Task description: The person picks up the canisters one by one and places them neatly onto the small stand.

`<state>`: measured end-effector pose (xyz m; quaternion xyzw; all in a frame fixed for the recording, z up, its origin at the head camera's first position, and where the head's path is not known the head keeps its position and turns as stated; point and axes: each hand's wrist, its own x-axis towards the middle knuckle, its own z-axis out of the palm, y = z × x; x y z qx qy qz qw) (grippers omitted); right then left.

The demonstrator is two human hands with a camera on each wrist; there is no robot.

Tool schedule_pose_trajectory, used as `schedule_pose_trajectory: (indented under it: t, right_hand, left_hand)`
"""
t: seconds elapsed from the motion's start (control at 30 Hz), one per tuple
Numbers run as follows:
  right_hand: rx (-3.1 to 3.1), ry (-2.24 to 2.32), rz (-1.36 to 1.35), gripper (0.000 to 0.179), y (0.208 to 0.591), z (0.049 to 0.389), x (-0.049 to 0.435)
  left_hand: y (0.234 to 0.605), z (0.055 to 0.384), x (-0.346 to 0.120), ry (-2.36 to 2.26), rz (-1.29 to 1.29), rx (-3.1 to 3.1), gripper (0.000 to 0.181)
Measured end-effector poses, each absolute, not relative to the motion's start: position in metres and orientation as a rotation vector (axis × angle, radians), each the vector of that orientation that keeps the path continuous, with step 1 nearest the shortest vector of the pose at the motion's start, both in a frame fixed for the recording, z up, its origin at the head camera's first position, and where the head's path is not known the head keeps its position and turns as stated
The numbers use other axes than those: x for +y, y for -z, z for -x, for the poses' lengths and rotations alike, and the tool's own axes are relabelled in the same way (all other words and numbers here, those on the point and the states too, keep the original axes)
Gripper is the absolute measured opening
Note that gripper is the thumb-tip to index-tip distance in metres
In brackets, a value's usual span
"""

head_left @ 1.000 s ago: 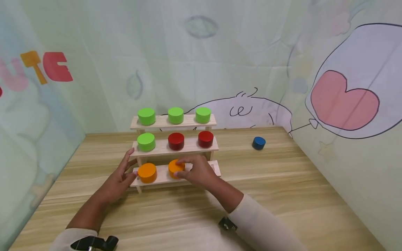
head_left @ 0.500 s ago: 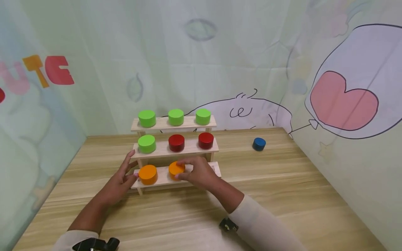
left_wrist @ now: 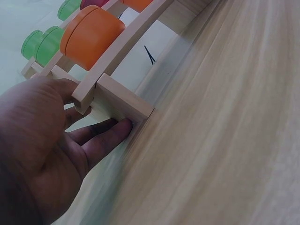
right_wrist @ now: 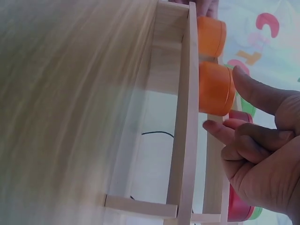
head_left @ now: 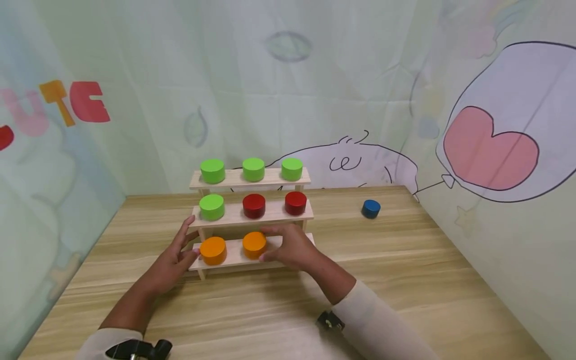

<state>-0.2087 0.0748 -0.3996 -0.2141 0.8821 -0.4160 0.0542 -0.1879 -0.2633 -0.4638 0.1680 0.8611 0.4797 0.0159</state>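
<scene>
A three-step wooden rack (head_left: 274, 212) carries short round blocks. On its bottom step sit two orange round blocks, the left one (head_left: 213, 250) and the right one (head_left: 254, 245); a groove runs round them in the wrist views. My left hand (head_left: 168, 262) holds the rack's left end, thumb at the bottom step (left_wrist: 136, 40) and fingers against the side leg (left_wrist: 124, 96). My right hand (head_left: 292, 247) is just right of the right orange block, thumb and forefinger spread apart. In the right wrist view its thumb (right_wrist: 258, 91) tip is close over that block (right_wrist: 215, 89).
The middle step bears a green block (head_left: 212, 207) and two red blocks, one (head_left: 254, 206) central and one (head_left: 295, 203) right. Green blocks, such as the middle one (head_left: 253, 169), line the top step. A blue block (head_left: 371, 209) lies on the table (head_left: 405, 280). A printed curtain (head_left: 270, 90) hangs behind.
My right hand has let go of the right orange block and drawn slightly rightward, its finger and thumb spread. The left hand stays at the rack's end.
</scene>
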Motion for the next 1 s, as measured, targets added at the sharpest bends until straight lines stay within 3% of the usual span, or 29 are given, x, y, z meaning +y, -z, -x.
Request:
schedule_pose_trajectory:
  t: [0.63, 1.0]
  right_hand:
    - [2.762, 1.057, 0.699, 0.063, 0.370, 0.185, 0.112]
    - [2.781, 1.038, 0.675, 0.051, 0.372, 0.183, 0.182]
  left_hand:
    - [0.459, 0.188, -0.269, -1.439, -0.460, 2.700, 0.089]
    - [0.462, 0.191, -0.262, -1.458, -0.518, 2.666, 0.089]
